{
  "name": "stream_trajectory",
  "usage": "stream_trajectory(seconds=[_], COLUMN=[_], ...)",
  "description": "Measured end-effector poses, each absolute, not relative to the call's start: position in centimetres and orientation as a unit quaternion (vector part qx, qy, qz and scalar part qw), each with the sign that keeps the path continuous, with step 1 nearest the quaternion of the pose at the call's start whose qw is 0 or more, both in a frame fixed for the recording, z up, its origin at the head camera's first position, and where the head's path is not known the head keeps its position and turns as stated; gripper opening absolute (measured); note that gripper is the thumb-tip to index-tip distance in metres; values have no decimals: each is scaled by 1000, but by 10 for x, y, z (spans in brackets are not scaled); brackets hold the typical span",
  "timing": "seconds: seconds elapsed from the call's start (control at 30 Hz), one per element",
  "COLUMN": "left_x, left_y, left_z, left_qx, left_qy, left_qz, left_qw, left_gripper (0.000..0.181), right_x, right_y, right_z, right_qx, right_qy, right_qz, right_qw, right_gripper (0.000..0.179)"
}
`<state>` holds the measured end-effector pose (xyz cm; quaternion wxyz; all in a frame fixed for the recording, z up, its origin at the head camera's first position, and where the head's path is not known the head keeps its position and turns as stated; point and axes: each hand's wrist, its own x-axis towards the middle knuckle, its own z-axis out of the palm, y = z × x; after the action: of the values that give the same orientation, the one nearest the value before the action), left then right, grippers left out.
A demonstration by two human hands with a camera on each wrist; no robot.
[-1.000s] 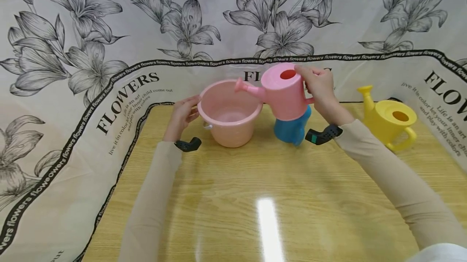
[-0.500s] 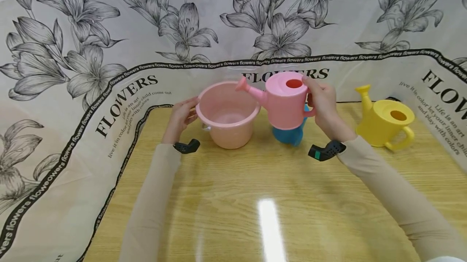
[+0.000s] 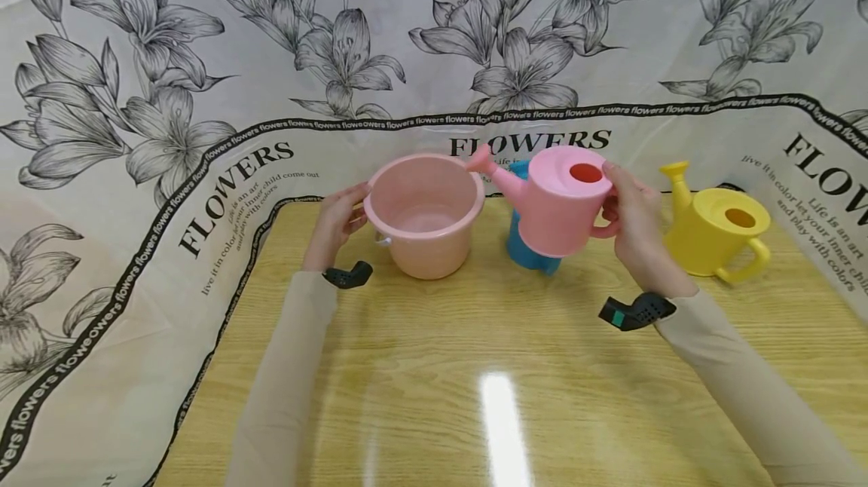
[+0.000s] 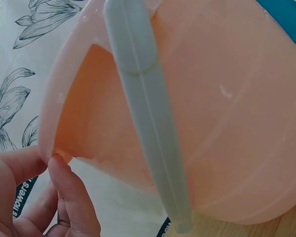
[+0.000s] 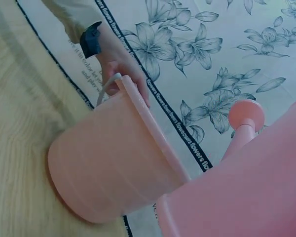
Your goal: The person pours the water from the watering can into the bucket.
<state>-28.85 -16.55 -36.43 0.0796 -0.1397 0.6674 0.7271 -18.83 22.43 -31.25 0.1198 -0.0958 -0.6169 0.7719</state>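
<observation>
A pink bucket (image 3: 434, 249) stands upright on the wooden table, its pale handle (image 4: 150, 103) hanging down the side in the left wrist view. My left hand (image 3: 334, 219) pinches the bucket's rim at its left, thumb and forefinger meeting there. Raised above the table, a pink watering can (image 3: 559, 204) is gripped by my right hand (image 3: 637, 223) at its handle side. Its spout points left, with the rose (image 5: 246, 114) close to the bucket's right rim. Behind it a blue watering can (image 3: 522, 246) is partly hidden.
A yellow watering can (image 3: 712, 234) stands on the table (image 3: 420, 366) at the right. Cloth printed with flowers (image 3: 366, 57) hangs behind and at both sides, meeting the table's back and left edges.
The pink watering can has moved right and down in my right hand, its rose drawing away from over the bucket to its right rim. My left hand stays on the bucket's rim.
</observation>
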Motion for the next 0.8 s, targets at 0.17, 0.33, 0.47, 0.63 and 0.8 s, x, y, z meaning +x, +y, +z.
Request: stream_trajectory(seconds=[0.17,0.33,0.47,0.63,0.8], left_x=[-289,-288,-287,-285,-286], left_y=[-164,-163,-164,-165,-164], left_z=[-364,-364,-363,-362,-363], left_qx=[-136,-136,-132,-132,-137], left_qy=[666,657,659,664,662], left_qz=[729,738,736,732,733], left_qw=[78,76,74,75,78], left_gripper=[39,40,42,42,42], right_x=[-175,-161,-154,-148,-143], right_y=[241,258,273,292,308], right_z=[-321,-333,-342,-353,-361], right_qx=[-119,-157,-178,-185,-194], right_qy=[-577,-554,-532,-513,-503], right_qz=[795,797,806,817,819], right_qw=[146,179,189,184,197], right_gripper=[25,21,21,23,20])
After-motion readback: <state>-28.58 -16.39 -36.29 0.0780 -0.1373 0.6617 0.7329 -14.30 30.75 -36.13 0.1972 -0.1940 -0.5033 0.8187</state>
